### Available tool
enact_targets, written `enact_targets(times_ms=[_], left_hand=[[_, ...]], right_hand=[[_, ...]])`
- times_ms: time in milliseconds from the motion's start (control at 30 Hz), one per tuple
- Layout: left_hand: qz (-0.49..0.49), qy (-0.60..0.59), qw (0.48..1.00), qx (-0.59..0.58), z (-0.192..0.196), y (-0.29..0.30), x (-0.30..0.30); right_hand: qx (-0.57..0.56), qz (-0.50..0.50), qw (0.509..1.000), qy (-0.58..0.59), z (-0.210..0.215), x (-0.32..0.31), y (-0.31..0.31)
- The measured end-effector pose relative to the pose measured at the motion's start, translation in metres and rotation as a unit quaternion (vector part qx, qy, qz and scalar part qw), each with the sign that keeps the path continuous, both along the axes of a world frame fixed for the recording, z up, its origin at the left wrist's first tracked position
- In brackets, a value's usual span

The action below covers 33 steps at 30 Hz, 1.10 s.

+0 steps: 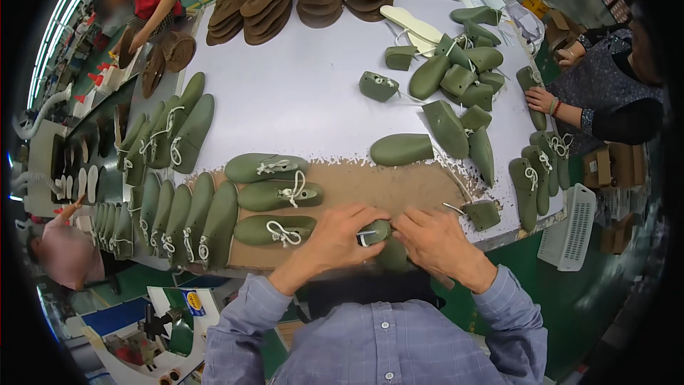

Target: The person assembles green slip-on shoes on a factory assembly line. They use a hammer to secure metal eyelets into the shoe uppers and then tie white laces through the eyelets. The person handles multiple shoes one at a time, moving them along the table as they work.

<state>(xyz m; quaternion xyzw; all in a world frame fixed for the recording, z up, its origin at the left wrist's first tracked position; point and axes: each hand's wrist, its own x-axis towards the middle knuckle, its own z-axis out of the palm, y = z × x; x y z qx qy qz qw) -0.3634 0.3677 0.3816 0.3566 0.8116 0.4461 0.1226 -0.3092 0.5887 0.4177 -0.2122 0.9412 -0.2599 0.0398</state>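
At the table's near edge, my left hand (343, 234) is wrapped round a green shoe last (382, 229). A short white-and-dark piece shows at the last's top by my left fingers; its kind is unclear. My right hand (431, 244) is closed in a pinch against the last's right side, and what its fingertips hold is hidden. Left of my hands lie three green lasts with white cord loops, one of them a last (274, 230) beside my left wrist. To the right sits another green last (482, 215) with a cord end sticking out.
Rows of lasts (214, 224) line the table's left side. A loose heap of lasts (456, 82) lies at right, near cream sole shapes (413, 28). Stacked brown shoe pieces (320, 0) stand at the far edge. One co-worker's hand (541, 100) touches a last at right; another person works far left.
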Motion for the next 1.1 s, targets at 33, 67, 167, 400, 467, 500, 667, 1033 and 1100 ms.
enact_targets(times_ms=[33,67,167,400,467,500,667,1033,1100], left_hand=[[0.001,0.01,1.0,0.006,-0.004,0.001,0.002],[0.003,0.02,1.0,0.013,-0.007,0.002,0.005],[-0.005,0.021,1.0,0.006,-0.012,0.001,0.006],[-0.025,-0.028,0.999,0.028,-0.033,0.006,0.023],[-0.039,-0.036,0.998,0.031,-0.034,0.009,0.022],[-0.05,-0.045,0.997,0.032,-0.036,0.01,0.022],[-0.096,-0.124,0.987,0.014,-0.042,0.016,-0.005],[-0.316,0.018,0.946,0.069,0.082,0.055,-0.106],[-0.291,0.07,0.951,0.075,0.1,0.064,-0.135]], right_hand=[[0.007,0.016,1.0,0.004,0.001,0.001,0.001],[0.005,0.02,1.0,-0.001,-0.001,0.002,0.003],[-0.002,0.026,0.999,-0.019,-0.007,0.007,0.008],[-0.086,0.026,0.987,-0.133,-0.033,0.026,0.019],[-0.116,0.022,0.973,-0.199,-0.033,0.028,0.023],[-0.131,0.019,0.963,-0.236,-0.034,0.028,0.026],[-0.176,0.033,0.908,-0.378,-0.038,-0.002,0.032],[-0.128,0.298,0.925,-0.196,0.062,-0.092,0.08],[-0.164,0.275,0.942,-0.104,0.084,-0.126,0.086]])
